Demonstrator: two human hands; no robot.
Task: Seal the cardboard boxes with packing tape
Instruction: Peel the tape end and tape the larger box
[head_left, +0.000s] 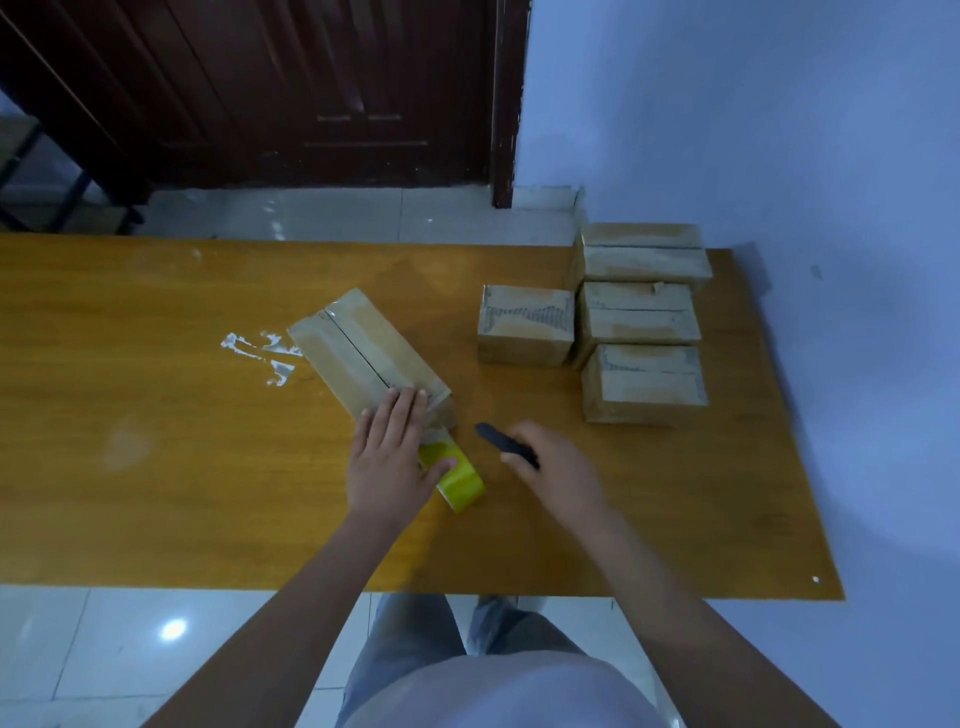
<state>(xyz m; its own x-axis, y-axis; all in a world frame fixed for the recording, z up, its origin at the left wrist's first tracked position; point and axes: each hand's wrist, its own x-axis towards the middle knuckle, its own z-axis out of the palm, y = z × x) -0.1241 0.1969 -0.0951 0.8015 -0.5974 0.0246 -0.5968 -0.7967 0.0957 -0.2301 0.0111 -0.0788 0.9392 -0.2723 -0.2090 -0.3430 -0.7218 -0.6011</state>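
Item: long cardboard box (363, 353), mid-table (156, 441). My left hand (389, 452) lies flat on its near end, pinning the tape; yellow tape roll (457, 478) sits just beside. My right hand (550, 462) grips a black cutter (506, 444), apparently for severing. Four more boxes (641, 317) wait at right.

The left hand (390, 457) rests on the near end of a long box (363, 353) lying diagonally on the worktop (156, 467). A tape roll (460, 480) lies just right of this hand, touching its thumb. Further right, the right hand (550, 462) holds a cutter (506, 444). Four boxes (618, 317) sit grouped beyond the right hand, near the far right corner.
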